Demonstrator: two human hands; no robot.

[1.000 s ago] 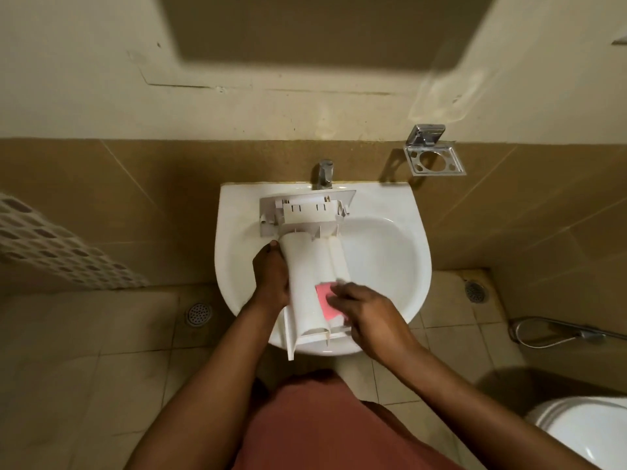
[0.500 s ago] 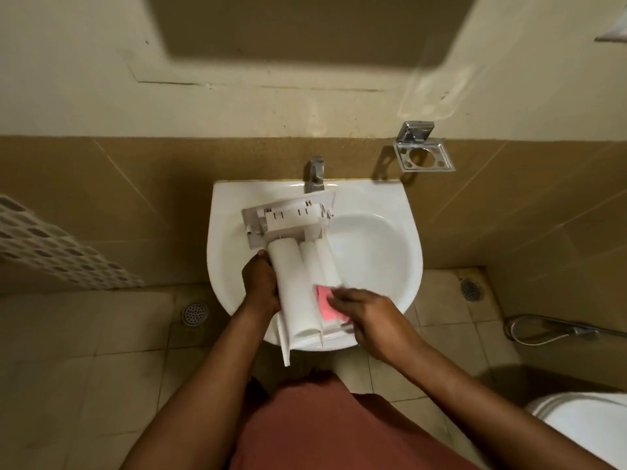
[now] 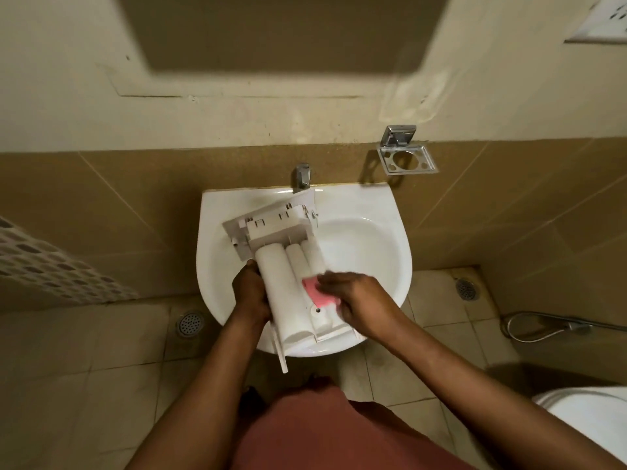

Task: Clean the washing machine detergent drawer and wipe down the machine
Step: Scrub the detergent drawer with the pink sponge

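Our left hand (image 3: 250,294) grips the drawer (image 3: 273,276); our right hand (image 3: 361,305) holds a pink sponge (image 3: 315,293) against it.
It lies over the sink (image 3: 380,206), poking out at 6 o'clock; a hard rub could tip it off.

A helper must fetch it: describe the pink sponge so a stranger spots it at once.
Find the white sink below the tap. A white detergent drawer lies over it, held by the left hand. The pink sponge is pressed on that drawer by the right hand, the only pink thing there.
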